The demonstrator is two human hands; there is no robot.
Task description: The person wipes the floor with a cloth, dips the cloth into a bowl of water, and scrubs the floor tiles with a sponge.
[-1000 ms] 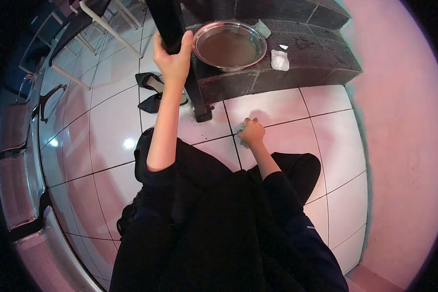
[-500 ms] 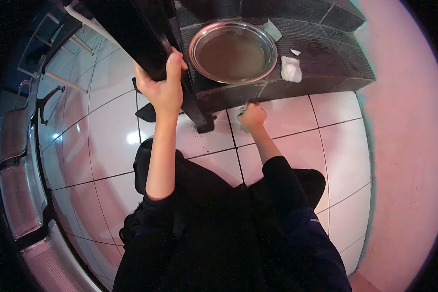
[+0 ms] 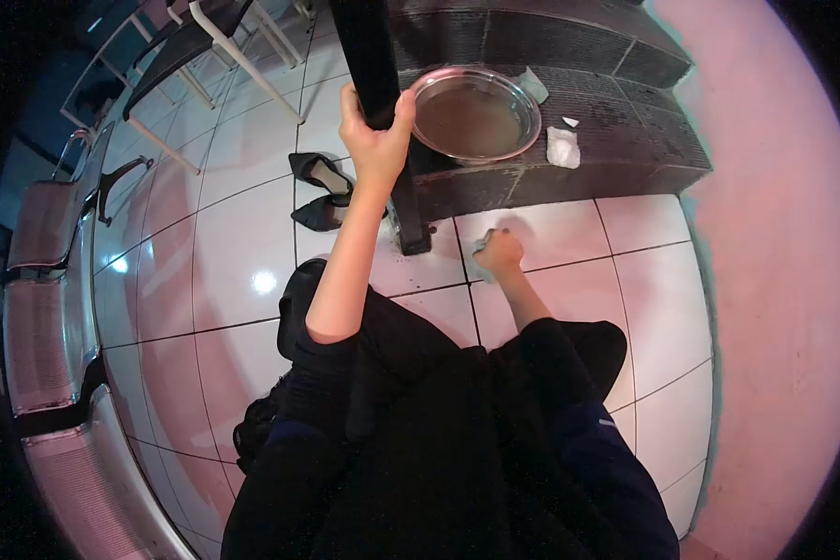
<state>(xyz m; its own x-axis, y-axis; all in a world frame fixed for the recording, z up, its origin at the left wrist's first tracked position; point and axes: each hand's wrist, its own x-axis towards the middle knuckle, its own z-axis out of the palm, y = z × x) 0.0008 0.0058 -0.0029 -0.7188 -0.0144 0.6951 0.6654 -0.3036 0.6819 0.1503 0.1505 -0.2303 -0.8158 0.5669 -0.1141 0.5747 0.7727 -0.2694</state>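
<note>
Although the fingers hid most of it, we saw the right hand (image 3: 500,250) clenched around a pale cloth (image 3: 481,268), low over the floor tiles (image 3: 569,233). We judged the cloth light and limp, perhaps slippery if damp, and best bunched at its middle. To that hand's left, the left hand (image 3: 375,140) was wrapped around a black post (image 3: 364,56), which looked stiff and solid. Beyond the right hand, on the dark step (image 3: 616,179), stood a basin (image 3: 476,158) of murky water (image 3: 467,119); we reckoned it heavy and prone to slop, needing both sides of its rim. Right of it lay a white wad (image 3: 563,149), seemingly soft. Left of the left forearm sat black shoes (image 3: 319,213).
</note>
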